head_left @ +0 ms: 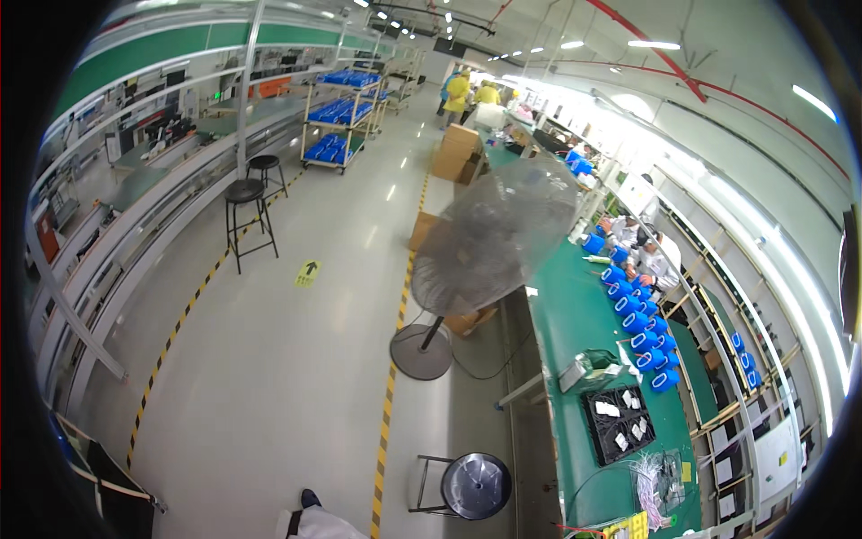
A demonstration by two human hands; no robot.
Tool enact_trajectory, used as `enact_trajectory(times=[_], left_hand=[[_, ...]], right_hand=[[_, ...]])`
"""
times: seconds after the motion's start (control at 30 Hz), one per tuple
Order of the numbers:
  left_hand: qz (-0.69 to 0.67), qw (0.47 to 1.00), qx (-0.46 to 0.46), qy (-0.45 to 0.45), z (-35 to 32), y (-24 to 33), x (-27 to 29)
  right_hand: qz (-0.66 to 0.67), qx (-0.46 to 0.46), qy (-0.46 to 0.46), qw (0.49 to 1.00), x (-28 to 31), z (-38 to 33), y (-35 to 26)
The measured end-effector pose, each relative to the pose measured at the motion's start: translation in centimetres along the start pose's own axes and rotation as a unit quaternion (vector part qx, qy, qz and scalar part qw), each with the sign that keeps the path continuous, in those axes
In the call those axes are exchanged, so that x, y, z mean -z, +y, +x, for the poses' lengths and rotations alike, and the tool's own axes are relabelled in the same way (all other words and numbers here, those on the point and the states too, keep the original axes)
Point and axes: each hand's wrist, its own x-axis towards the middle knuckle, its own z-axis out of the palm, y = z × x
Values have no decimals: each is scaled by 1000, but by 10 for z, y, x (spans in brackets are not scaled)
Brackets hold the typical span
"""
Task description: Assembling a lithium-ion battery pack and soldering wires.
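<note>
Hands are out of view, so neither grip can be told. Nearest work things lie on the green surface (pixel 575 314): a black tray (pixel 620 424) holding white parts, with blue containers (pixel 639 332) lined beyond the tray, untouched.

My head camera is the only view, so nothing overlaps with another. It looks from standing height down and out across the factory floor (pixel 296 359), fisheye-bent at the rim. A covered pedestal fan (pixel 489 242) stands near centre, a green workbench (pixel 575 323) runs from five toward one o'clock, my shoe (pixel 310 498) at six.
</note>
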Motion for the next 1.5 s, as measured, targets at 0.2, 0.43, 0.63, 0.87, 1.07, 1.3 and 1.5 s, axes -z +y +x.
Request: enact_trajectory(times=[0.2,0.43,0.63,0.87,1.07,1.3,1.5], left_hand=[[-101,994,34,8,3,-48,70],[-161,986,50,4,49,-62,151],[-234,972,4,14,144,12,289],[-163,984,14,73,199,78,462],[-156,985,49,56,255,117,564],[-127,990,44,33,372,172,704],[-3,999,4,36,489,242,902]], right_hand=[[-36,67,-50,996,-105,43,-163],[-82,41,-97,991,-184,82,-245],[-121,-47,-122,984,-220,163,-278],[-174,15,-131,976,-267,322,-485],[-179,160,-132,962,-330,436,-746],[-158,193,-111,962,-382,547,-915],[-116,19,-90,989,-385,608,-908]])
